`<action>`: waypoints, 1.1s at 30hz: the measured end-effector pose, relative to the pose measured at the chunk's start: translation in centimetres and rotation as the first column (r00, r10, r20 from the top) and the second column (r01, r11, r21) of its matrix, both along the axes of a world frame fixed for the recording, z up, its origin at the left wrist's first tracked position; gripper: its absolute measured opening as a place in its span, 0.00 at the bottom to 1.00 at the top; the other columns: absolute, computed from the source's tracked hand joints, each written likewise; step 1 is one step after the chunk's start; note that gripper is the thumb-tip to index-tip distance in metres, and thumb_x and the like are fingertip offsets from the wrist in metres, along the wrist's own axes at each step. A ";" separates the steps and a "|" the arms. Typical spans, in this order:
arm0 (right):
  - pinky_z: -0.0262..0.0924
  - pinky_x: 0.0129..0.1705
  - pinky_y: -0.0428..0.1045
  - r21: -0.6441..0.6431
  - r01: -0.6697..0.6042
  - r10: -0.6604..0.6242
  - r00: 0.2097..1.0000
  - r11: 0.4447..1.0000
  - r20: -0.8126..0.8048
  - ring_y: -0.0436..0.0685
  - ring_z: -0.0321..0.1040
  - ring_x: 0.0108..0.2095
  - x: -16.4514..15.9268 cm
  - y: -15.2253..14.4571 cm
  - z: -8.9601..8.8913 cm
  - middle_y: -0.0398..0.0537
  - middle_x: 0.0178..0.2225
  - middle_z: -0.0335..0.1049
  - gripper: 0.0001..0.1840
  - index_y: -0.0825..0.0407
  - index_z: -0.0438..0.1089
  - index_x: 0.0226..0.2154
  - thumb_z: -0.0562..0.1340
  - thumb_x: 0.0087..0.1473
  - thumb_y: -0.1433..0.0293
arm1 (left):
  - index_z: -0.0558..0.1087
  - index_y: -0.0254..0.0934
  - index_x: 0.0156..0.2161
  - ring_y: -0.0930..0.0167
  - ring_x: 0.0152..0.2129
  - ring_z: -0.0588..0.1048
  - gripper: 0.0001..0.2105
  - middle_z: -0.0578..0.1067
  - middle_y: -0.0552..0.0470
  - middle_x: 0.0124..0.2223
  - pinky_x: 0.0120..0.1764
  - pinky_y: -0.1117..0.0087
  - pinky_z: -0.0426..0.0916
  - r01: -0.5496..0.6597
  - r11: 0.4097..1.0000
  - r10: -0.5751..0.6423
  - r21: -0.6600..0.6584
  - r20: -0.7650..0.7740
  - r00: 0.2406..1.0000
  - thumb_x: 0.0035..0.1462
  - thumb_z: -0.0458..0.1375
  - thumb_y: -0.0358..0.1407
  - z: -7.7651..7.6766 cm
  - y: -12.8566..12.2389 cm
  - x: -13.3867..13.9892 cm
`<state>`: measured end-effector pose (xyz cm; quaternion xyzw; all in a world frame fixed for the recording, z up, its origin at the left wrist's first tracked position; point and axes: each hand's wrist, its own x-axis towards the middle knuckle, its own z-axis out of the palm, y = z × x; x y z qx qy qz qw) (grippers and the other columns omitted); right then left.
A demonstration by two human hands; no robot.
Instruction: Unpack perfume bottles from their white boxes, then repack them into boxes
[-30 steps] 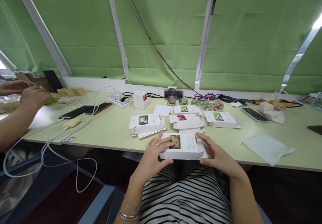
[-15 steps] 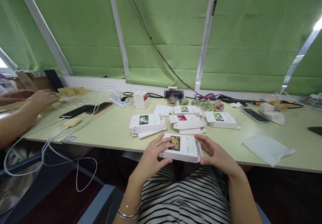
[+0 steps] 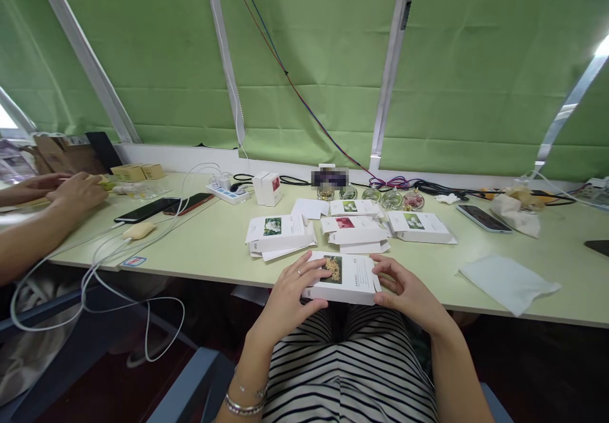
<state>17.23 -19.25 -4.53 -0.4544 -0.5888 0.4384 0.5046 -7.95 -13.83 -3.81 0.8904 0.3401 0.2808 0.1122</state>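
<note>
A white cardboard box (image 3: 354, 275) with a yellow-orange flower picture lies flat at the table's front edge, close to my lap. My left hand (image 3: 291, 291) grips its left part, fingers over the top and thumb along the near side. At the box's right end, my right hand (image 3: 408, 291) has its fingers and thumb against the end, where the flap is. Just beyond lie similar white boxes: one with a white flower (image 3: 278, 233), one with a red flower (image 3: 352, 227) and one with a white-and-green picture (image 3: 421, 226), some with flaps sticking out.
Behind the boxes are several round clear ornaments (image 3: 392, 200), a small upright white box (image 3: 267, 189) and a power strip (image 3: 227, 195). Phones (image 3: 147, 210) and white cables are to the left, beside another person's hands (image 3: 76, 195). A white tissue (image 3: 509, 283) lies right.
My right hand has pressed the end flap inward, so the box's right end looks closed. The other person's hands have shifted slightly at the far left.
</note>
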 end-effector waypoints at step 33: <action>0.63 0.47 0.55 0.059 0.158 -0.167 0.957 0.986 0.235 0.59 0.63 0.47 -0.3 -0.1 0.1 0.52 0.54 0.55 0.12 0.49 0.65 0.38 0.56 0.53 0.60 | 0.65 0.49 0.50 0.63 0.59 0.51 0.20 0.64 0.58 0.57 0.57 0.56 0.54 0.008 1.000 -0.008 -0.003 -0.009 1.000 0.51 0.61 0.36 -0.2 0.2 -0.1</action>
